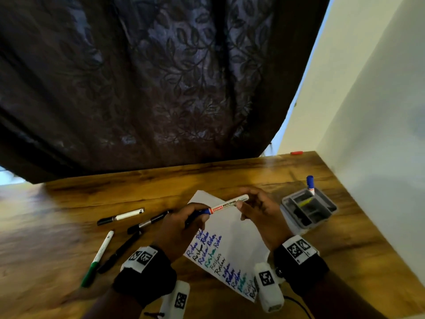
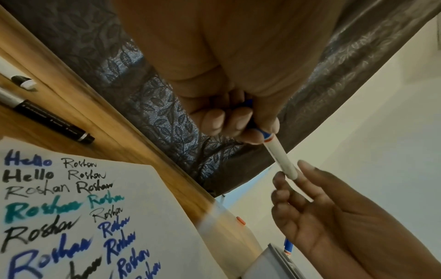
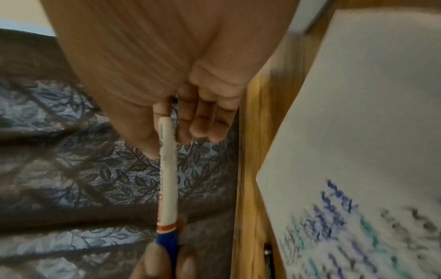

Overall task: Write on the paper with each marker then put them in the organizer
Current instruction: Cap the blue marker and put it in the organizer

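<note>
Both hands above paper [image 1: 232, 229]: left hand [image 1: 181, 229] clamped on blue-capped marker [image 1: 226, 204], right hand [image 1: 259, 215] pinching its far end | organizer [image 1: 309, 209] right of paper holds one marker | four markers [image 1: 119, 236] left of paper remain, I judge.

Dark curtain [image 1: 149, 77] w/ leaf pattern hangs behind the wooden table [image 1: 57, 215], bottom edge just past the table's far side. Cream wall [image 1: 379, 100] runs along the table's right side. Small orange-red item [image 1: 296, 153] lies at the table's far right corner, near curtain and wall; too small to tell what it is.
</note>
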Motion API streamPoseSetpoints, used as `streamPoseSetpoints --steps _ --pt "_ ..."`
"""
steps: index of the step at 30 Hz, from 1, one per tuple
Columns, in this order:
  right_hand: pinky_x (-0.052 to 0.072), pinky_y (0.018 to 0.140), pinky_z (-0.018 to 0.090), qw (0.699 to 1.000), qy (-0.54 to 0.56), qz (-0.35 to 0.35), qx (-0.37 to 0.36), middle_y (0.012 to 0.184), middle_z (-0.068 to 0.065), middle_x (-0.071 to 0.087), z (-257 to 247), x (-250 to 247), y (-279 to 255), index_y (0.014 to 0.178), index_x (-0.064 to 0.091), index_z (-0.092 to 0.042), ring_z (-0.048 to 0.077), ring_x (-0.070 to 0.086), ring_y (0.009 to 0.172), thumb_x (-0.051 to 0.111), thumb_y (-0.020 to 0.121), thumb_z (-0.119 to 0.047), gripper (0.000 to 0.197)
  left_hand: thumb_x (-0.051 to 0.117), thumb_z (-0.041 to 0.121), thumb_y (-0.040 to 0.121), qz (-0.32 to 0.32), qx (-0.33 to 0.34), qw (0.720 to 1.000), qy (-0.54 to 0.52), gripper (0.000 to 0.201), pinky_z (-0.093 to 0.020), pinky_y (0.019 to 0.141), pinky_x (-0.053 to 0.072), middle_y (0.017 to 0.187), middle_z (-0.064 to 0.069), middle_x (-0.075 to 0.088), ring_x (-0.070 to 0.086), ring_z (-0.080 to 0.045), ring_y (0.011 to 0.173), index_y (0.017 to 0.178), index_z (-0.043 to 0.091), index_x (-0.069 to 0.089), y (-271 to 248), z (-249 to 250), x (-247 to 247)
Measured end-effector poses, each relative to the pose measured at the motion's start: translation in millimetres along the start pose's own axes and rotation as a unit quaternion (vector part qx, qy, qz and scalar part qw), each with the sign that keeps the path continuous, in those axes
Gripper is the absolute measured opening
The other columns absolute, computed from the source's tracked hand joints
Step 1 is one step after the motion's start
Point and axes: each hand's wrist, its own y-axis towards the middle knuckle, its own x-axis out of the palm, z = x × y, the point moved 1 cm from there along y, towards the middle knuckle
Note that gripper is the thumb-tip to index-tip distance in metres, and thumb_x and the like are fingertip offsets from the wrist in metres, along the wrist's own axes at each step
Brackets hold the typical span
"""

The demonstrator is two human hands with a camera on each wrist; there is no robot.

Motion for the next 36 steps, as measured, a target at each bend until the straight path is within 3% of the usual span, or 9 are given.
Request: streamPoseSetpoints --steps 2,4,7,9,13,17,21,26,36 --pt "0.057 0.086 0.039 0.983 -0.172 -0.002 -0.062 0.101 -0.008 0.072 -1.3 -18.0 -2.9 0.11 0.068 -0.04 0.007 0.068 0.093 0.074 0.082 -0.043 0.028 0.053 0.037 0.097 0.003 -0.003 1.0 0.006 0.017 -0.022 0.069 0.055 0.083 0.008 0.069 0.066 -0.005 0.078 0.111 0.036 0.062 4.8 3.5 4.4" --pt "0.052 0.088 0.035 0.92 -0.34 -0.021 -0.193 0.106 -0.016 0.068 -8.0 -28.1 -8.7 0.102 0.072 -0.04 -0.008 0.058 0.102 0.066 0.085 -0.052 0.021 0.059 0.038 0.093 0.013 0.019 1.0 0.013 0.012 -0.017 0.066 0.051 0.078 0.011 0.069 0.065 -0.003 0.076 0.104 0.038 0.064 12.9 13.0 10.6" --pt "0.045 0.089 0.035 0.867 -0.413 -0.027 -0.278 0.102 -0.017 0.068 -15.8 -27.0 -14.2 0.094 0.075 -0.036 -0.011 0.05 0.103 0.061 0.087 -0.057 0.026 0.063 0.048 0.087 0.003 0.042 0.999 0.022 0.016 -0.021 0.067 0.052 0.078 0.014 0.068 0.064 -0.004 0.075 0.097 0.036 0.066 28.5 28.3 23.5" --pt "0.048 0.085 0.037 0.883 -0.388 -0.02 -0.264 0.097 -0.016 0.069 -16.2 -31.3 -15.1 0.091 0.074 -0.031 0.003 0.059 0.096 0.063 0.085 -0.057 0.029 0.062 0.052 0.086 -0.016 0.049 0.998 0.043 0.022 -0.019 0.065 0.05 0.079 0.011 0.068 0.062 -0.003 0.073 0.097 0.033 0.066 39.1 41.0 36.3" --pt "0.051 0.073 0.032 0.889 -0.371 0.007 -0.269 0.087 -0.014 0.066 -20.7 -48.5 -16.5 0.086 0.073 -0.023 0.012 0.061 0.083 0.067 0.084 -0.048 0.025 0.064 0.054 0.083 -0.005 0.067 0.997 0.021 0.029 -0.014 0.063 0.047 0.08 0.008 0.071 0.064 -0.003 0.076 0.096 0.029 0.067 55.1 60.3 54.3" --pt "0.051 0.07 0.021 0.904 -0.345 0.04 -0.251 0.08 -0.009 0.07 -37.7 -88.6 -16.5 0.085 0.073 -0.021 0.003 0.062 0.076 0.07 0.085 -0.035 0.014 0.062 0.056 0.084 -0.05 0.078 0.995 -0.023 0.033 -0.021 0.073 0.053 0.091 0.013 0.072 0.066 -0.003 0.084 0.108 0.033 0.066 69.8 64.9 75.0" --pt "0.042 0.059 0.011 0.931 -0.258 0.194 -0.171 0.063 -0.012 0.062 -55.6 -156.7 -0.5 0.076 0.074 -0.019 0.002 0.053 0.058 0.075 0.081 -0.033 0.015 0.063 0.044 0.088 -0.042 0.08 0.996 -0.013 0.023 -0.019 0.078 0.053 0.095 0.018 0.07 0.064 0.002 0.092 0.109 0.034 0.066 86.5 61.5 91.4" --pt "0.04 0.061 0.009 0.92 -0.25 0.264 -0.15 0.075 0.013 0.068 -56.9 -217.3 23.0 0.086 0.075 -0.013 0.004 0.051 0.062 0.078 0.082 -0.022 0.011 0.065 0.032 0.091 -0.043 0.074 0.996 -0.009 0.016 -0.01 0.075 0.049 0.093 0.016 0.069 0.064 0.003 0.09 0.106 0.028 0.068 101.1 57.5 111.1" --pt "0.047 0.066 0.018 0.916 -0.346 0.204 -0.002 0.074 -0.018 0.067 9.5 -250.4 54.9 0.073 0.065 -0.039 -0.003 0.06 0.064 0.078 0.078 -0.036 0.015 0.065 0.029 0.091 -0.052 0.036 0.998 -0.001 0.012 -0.003 0.072 0.045 0.093 0.019 0.068 0.062 0.007 0.091 0.103 0.03 0.068 117.0 50.8 137.9"
